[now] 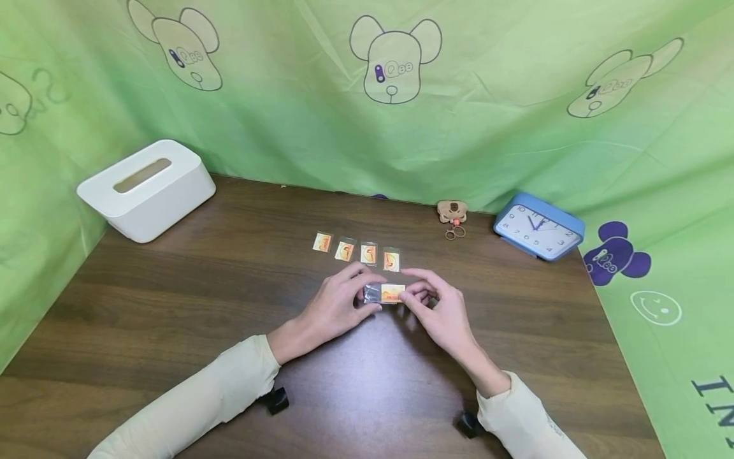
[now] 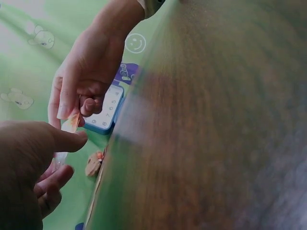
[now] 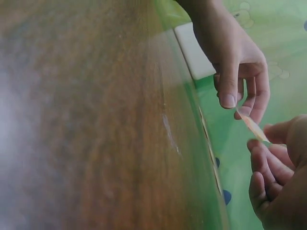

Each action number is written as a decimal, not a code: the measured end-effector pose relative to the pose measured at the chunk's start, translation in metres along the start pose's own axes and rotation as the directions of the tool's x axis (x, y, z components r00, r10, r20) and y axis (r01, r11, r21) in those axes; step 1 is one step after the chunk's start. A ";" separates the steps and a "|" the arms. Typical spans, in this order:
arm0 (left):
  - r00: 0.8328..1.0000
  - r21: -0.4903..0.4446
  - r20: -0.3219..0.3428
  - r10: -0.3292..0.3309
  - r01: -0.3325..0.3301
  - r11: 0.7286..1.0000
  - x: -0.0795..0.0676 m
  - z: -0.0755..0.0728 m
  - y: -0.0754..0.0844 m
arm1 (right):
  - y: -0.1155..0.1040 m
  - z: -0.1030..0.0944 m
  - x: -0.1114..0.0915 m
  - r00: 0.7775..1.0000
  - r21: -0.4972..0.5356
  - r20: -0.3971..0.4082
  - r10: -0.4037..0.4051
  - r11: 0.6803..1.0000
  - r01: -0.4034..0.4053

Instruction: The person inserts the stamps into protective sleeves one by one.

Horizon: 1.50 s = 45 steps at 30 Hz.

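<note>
Between both hands, above the wooden table, is a small orange-and-yellow printed card (image 1: 392, 293) in a clear plastic sleeve (image 1: 372, 293). My left hand (image 1: 335, 303) pinches the clear end of the sleeve between thumb and fingers. At the printed end, my right hand (image 1: 438, 309) pinches the card's edge with thumb and finger. The right wrist view shows the card (image 3: 254, 126) nearly edge-on, spanning the two hands. Just beyond the hands, several similar sleeved cards (image 1: 345, 250) lie in a slanting row on the table.
A white tissue box (image 1: 166, 197) stands at the back left of the brown table (image 1: 172, 312). Toward the back right are a bear-shaped keychain (image 1: 452, 211) and a blue clock (image 1: 539, 226). Green printed cloth (image 1: 298, 115) hangs behind and along the sides.
</note>
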State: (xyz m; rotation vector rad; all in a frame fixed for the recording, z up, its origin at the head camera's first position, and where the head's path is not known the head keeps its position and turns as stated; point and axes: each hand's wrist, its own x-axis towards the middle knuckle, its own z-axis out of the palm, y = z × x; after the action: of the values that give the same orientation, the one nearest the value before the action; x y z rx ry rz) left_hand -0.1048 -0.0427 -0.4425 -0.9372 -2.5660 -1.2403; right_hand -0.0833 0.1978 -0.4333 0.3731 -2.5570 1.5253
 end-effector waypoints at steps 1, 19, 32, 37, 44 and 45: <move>1.000 0.005 -0.010 -0.010 0.010 1.000 0.000 0.000 0.000 | 0.000 0.000 -0.001 1.000 0.016 -0.015 0.008 1.000 -0.007; 0.998 -0.001 -0.057 -0.025 0.025 1.000 0.002 -0.004 0.003 | 0.001 -0.003 -0.006 0.999 0.082 -0.026 -0.034 0.996 0.036; 0.998 -0.025 -0.064 -0.008 0.007 1.000 0.002 -0.004 0.005 | -0.003 0.003 -0.006 1.000 0.103 -0.001 -0.026 0.994 0.026; 0.998 -0.028 -0.063 -0.018 0.016 0.999 0.003 -0.004 0.006 | -0.002 0.003 -0.006 0.999 0.085 -0.012 -0.053 0.995 0.054; 0.997 -0.014 -0.066 -0.027 0.026 1.000 0.002 -0.003 0.003 | -0.002 0.002 -0.005 0.998 0.082 -0.024 -0.055 0.995 0.057; 0.997 -0.014 -0.066 -0.028 0.027 1.000 0.002 -0.003 0.003 | -0.002 0.003 -0.005 0.998 0.083 -0.020 -0.059 0.995 0.060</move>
State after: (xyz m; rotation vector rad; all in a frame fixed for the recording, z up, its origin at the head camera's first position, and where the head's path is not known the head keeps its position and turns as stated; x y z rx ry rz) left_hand -0.1049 -0.0425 -0.4379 -0.8509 -2.5308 -1.2745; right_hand -0.0777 0.1956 -0.4344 0.4393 -2.4513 1.6104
